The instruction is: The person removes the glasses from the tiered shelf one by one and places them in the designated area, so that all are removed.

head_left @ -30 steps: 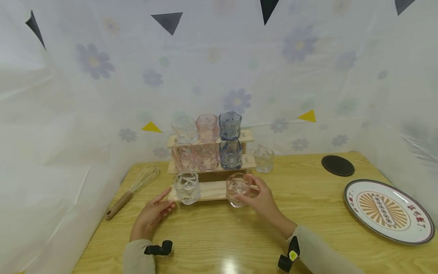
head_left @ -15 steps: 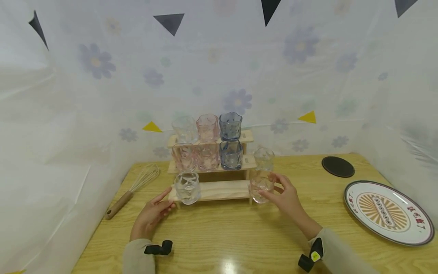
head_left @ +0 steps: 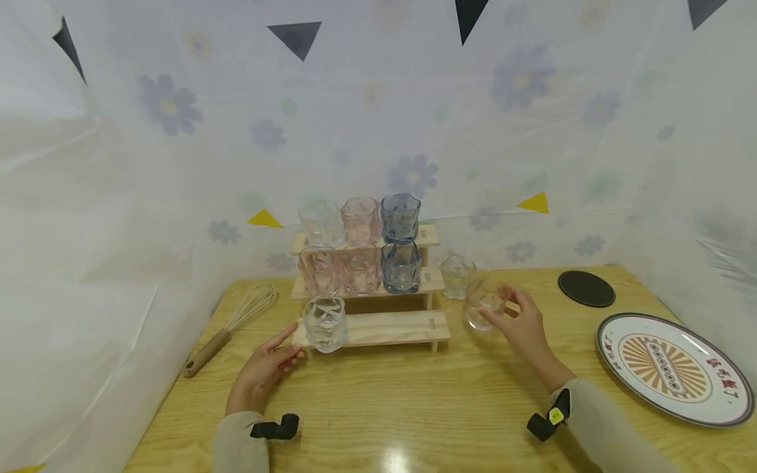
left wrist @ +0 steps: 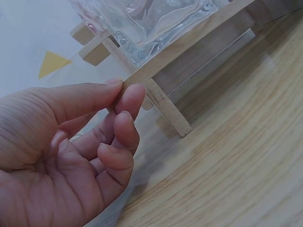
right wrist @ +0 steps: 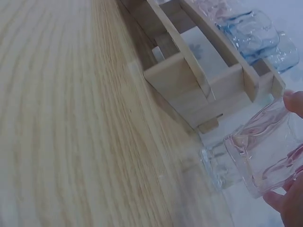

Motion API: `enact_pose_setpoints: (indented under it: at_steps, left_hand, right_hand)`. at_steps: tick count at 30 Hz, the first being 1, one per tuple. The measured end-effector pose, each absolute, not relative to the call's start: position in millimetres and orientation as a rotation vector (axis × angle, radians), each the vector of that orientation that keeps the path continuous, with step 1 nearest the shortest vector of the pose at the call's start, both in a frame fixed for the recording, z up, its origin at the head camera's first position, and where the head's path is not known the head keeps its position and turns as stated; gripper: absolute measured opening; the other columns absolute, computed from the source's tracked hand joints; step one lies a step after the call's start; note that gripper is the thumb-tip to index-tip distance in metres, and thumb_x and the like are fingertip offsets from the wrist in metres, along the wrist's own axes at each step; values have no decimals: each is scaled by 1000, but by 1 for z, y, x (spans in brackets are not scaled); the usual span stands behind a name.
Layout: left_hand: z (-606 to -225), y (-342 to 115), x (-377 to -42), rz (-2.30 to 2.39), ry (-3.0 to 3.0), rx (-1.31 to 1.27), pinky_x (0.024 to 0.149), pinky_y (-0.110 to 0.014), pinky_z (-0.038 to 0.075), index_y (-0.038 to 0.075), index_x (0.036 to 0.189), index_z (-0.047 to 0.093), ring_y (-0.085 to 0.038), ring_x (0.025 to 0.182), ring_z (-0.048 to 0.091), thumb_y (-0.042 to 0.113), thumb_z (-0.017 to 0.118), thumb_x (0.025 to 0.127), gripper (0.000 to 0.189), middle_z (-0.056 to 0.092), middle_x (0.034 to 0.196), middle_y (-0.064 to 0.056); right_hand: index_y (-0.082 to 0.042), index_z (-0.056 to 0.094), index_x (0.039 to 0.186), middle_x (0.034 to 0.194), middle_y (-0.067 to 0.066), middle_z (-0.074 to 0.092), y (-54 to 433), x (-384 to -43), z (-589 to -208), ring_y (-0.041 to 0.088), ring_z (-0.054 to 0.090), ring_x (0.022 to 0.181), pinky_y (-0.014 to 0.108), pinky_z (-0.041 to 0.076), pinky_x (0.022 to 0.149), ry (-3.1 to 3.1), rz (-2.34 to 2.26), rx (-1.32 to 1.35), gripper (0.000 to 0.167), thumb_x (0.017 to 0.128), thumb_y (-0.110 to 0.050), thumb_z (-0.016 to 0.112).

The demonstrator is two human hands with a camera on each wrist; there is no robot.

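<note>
My left hand (head_left: 261, 373) pinches the left end of the lowest step of a wooden tiered rack (head_left: 390, 330) between thumb and index finger; the left wrist view shows this wooden edge (left wrist: 156, 59) close up. A clear glass (head_left: 325, 325) stands at that end of the step. To the right of the rack, my right hand (head_left: 525, 332) grips a pale pink drinking glass (head_left: 480, 307) by its side. In the right wrist view this pink glass (right wrist: 265, 146) is tilted, apparently off the table. Another clear glass (head_left: 457, 274) stands on the table just behind it.
The upper steps carry a clear glass (head_left: 321, 223), pink glasses (head_left: 361, 220) and blue glasses (head_left: 401, 269). A whisk (head_left: 227, 332) lies left of the rack. On the right lie a black round mat (head_left: 586, 288) and a patterned plate (head_left: 718, 341).
My right hand has carried the pink glass off the lowest step, rightward and slightly back, past the rack's right end. The left hand has stayed on the step.
</note>
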State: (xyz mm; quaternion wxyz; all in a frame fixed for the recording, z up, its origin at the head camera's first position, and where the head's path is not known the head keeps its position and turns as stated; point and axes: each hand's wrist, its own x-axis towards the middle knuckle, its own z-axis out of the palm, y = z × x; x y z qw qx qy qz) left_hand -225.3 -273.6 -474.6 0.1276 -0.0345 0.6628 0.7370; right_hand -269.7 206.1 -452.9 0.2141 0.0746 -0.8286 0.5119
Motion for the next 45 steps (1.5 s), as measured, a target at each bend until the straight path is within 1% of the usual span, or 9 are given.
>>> enact_pose_setpoints:
  at_steps: [5,11,18,21,25,32,38,42,45]
  left_hand:
    - [-473,-273,-225,2143,1928,-78,60,-19,42,12,151,26,-5,72,58,7,55,95,63,70,83,2]
    - [-473,-273,-226,2155,1920,-147,60,-19,43,15,150,30,-6,73,60,7,57,95,62,71,82,2]
    - [-471,-273,-227,2150,1925,-156,61,-19,44,16,150,30,-6,73,60,7,57,95,62,71,83,1]
    - [-470,-272,-228,2152,1923,-173,61,-19,43,17,150,31,-6,72,60,7,57,95,61,70,82,1]
    - [-468,-271,-227,2148,1922,-167,61,-19,43,15,150,30,-5,73,60,6,56,95,62,71,82,1]
    - [-468,-270,-224,2145,1912,-163,61,-18,45,14,150,29,-5,73,61,7,57,95,62,71,81,2]
    - [-469,-270,-224,2151,1914,-156,61,-18,45,13,150,29,-5,72,61,6,57,94,63,71,81,2]
    - [-469,-270,-224,2141,1938,-144,60,-18,45,11,150,28,-5,70,61,6,57,95,63,71,81,2]
    - [-470,-271,-224,2137,1948,-153,59,-19,45,11,150,29,-5,68,60,5,56,95,62,71,80,2]
  right_hand:
    - [-1,53,122,126,14,49,220,-289,-458,28,47,112,28,48,86,-2309,1392,107,55,80,-25,78]
    - [3,50,112,120,15,48,232,-313,-464,29,45,114,23,43,82,-2299,1404,17,52,80,-28,77]
    - [4,47,107,124,17,45,236,-335,-466,33,43,117,47,43,90,-2266,1401,-7,54,80,-31,77]
    - [4,48,110,126,17,44,236,-343,-467,36,41,118,47,43,92,-2252,1443,-46,56,80,-32,77]
    - [3,48,122,131,17,42,236,-350,-469,34,39,120,45,41,95,-2249,1508,-112,63,80,-34,76]
    - [5,39,137,138,20,40,237,-361,-474,32,37,123,44,37,95,-2258,1577,-154,73,83,-29,75]
    - [9,40,128,139,24,39,235,-365,-478,36,36,126,48,35,98,-2270,1591,-123,67,83,-28,74]
    - [7,39,130,141,24,37,233,-366,-479,38,34,129,51,32,101,-2284,1600,-125,68,84,-31,73]
    - [7,40,121,139,24,38,232,-368,-480,37,35,127,50,32,102,-2287,1600,-133,62,84,-30,73]
